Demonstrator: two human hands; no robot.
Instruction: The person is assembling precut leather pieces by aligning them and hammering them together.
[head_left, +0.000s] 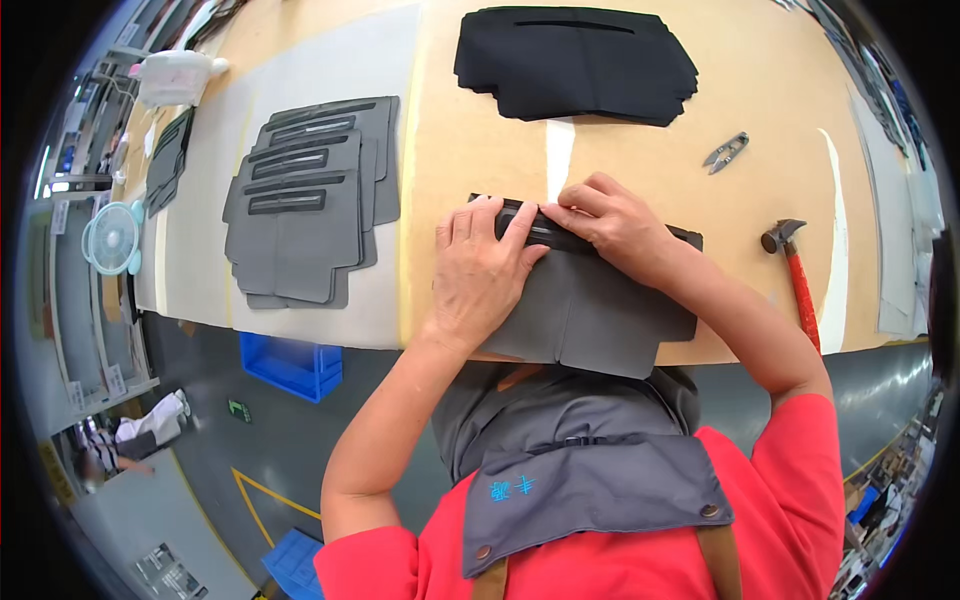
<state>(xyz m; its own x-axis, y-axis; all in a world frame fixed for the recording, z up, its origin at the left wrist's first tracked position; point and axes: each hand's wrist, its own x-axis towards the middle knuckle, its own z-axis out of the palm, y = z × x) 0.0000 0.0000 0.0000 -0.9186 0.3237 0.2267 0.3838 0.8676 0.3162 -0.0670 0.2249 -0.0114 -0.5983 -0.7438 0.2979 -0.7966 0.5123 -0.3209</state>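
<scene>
Nearest the wearer's grey apron (600, 495), a grey panel (605, 310) lies at the near edge of a tan worktable (800, 190), its lower edge overhanging slightly. The left hand (478, 265) rests spread on the panel, grasping nothing; the right hand (622, 232) has its fingertips drawn together at a black strip (550, 235) along the panel's far edge — whether they pinch it cannot be told. A red-handled hammer (800, 285) lies to the right, with thread snips (727, 153) farther off. Overlapping grey panels (300, 235) occupy a pale sheet (380, 310) at left; a black stack (580, 75) lies beyond the hands. Room, at left: dark floor (205, 360), blue crate (325, 372), pale-blue fan (112, 238), shelving (95, 290) — and another person (150, 425), blurred.
</scene>
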